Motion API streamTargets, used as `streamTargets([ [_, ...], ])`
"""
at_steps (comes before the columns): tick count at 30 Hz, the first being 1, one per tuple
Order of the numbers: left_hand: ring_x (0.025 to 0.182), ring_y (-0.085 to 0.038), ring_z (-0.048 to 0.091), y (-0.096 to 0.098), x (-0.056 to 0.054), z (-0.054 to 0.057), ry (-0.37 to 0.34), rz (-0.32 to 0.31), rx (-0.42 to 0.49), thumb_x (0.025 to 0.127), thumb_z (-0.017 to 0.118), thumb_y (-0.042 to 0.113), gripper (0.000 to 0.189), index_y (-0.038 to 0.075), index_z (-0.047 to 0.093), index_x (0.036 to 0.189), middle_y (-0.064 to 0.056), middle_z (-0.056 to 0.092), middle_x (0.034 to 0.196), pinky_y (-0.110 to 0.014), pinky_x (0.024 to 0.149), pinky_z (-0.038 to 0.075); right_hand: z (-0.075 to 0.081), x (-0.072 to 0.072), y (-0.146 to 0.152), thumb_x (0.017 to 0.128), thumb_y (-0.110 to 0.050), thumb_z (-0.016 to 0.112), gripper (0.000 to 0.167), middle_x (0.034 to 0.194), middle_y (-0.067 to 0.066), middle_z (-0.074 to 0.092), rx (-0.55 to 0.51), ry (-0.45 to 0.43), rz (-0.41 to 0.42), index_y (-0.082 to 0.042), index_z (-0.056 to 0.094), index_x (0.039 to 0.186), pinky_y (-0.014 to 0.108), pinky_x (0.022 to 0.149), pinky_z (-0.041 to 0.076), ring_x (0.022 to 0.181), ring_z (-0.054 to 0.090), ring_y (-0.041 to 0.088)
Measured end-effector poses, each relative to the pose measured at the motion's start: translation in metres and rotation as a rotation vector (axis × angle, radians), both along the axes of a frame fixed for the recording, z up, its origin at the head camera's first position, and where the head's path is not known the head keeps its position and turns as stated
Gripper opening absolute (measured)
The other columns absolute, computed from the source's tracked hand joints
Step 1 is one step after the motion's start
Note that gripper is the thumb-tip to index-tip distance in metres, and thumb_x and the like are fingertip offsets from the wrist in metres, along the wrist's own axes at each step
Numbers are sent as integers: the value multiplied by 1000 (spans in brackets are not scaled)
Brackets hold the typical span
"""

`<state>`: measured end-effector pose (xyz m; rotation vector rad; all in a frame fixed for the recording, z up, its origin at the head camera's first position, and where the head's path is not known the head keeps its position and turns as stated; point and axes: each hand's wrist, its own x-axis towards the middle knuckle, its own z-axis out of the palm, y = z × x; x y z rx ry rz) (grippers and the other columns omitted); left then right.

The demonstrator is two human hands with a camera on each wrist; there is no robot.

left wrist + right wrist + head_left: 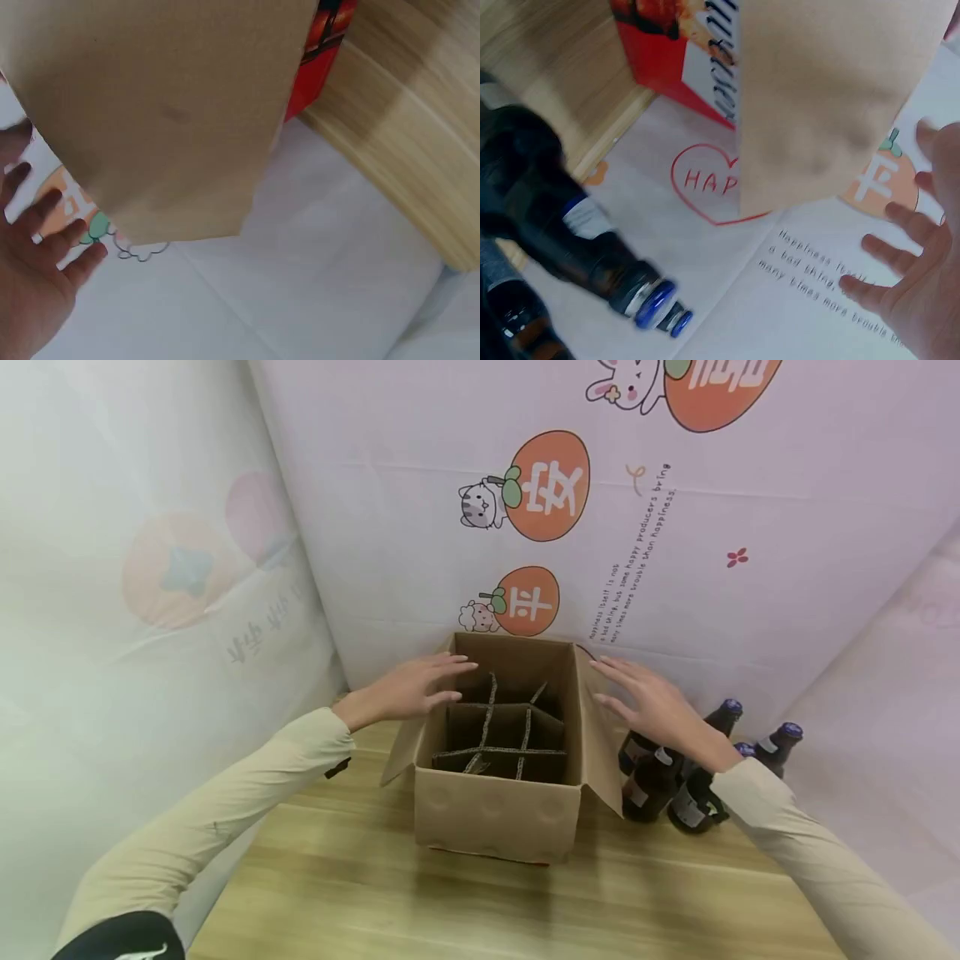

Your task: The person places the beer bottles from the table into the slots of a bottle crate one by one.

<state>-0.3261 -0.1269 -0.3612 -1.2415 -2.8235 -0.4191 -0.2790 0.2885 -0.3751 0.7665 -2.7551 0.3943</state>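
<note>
A cardboard box (495,814) stands on the table with its top open and side flaps folded outward. Crossed cardboard dividers (517,750) split its inside into several compartments. My left hand (405,692) hovers at the box's upper left edge, fingers extended above the left flap (165,127). Across from it, my right hand (648,706) is spread near the right flap (817,105), fingers straight. Neither hand holds anything. Whether any fingertip touches the cardboard is hard to tell. Red printed sides (656,67) of the box show below the flaps in both wrist views.
Several dark bottles (651,785) with blue caps stand together right of the box, under my right forearm. The wooden table (337,877) extends in front. A white printed cloth (397,552) hangs behind and at the sides. A small dark object (338,768) lies by my left wrist.
</note>
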Motion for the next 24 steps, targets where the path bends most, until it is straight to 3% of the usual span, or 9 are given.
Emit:
streamTargets([
  [6,146,-44,44,-9,-3,-2,-52,205,186,106,62,23,61,8,40,161,-23,42,162,-61,123,37,-3,5,23,107,-23,62,49,152,30,52,43,-101,-120,2,55,148,68,109,47,134,53,52],
  [10,136,-45,54,-9,-4,-1,-157,282,223,106,62,26,67,5,34,162,-27,46,158,-60,114,48,-10,9,38,106,-20,61,46,143,35,57,60,-218,-187,9,57,141,67,97,55,123,59,54],
  [13,120,-47,65,-6,-3,2,-304,315,244,107,61,29,72,5,27,165,-30,43,159,-55,98,61,-14,14,48,104,-16,63,53,141,41,53,61,-327,-238,11,48,147,66,89,57,119,60,56],
  [15,119,-48,66,-4,-2,4,-422,338,273,107,60,29,74,6,21,167,-30,37,162,-51,87,66,-16,17,55,102,-12,65,61,141,45,50,59,-388,-270,14,39,151,64,85,57,114,61,57],
  [18,124,-51,62,-1,-3,7,-593,370,342,108,59,27,77,9,14,168,-29,27,168,-45,73,68,-20,23,65,99,-10,67,67,139,48,48,54,-446,-309,19,34,149,67,90,55,116,58,61],
  [21,138,-54,50,0,-4,7,-718,389,423,107,59,19,80,13,9,169,-30,18,170,-45,71,68,-26,28,72,98,-15,70,63,130,49,54,46,-483,-348,26,42,138,67,90,56,115,59,61],
  [24,142,-54,45,-2,-6,5,-827,392,496,106,59,11,84,17,4,170,-33,13,170,-48,75,68,-37,34,76,98,-20,71,54,107,41,63,-7,-507,-384,25,51,120,52,74,59,92,66,48],
])
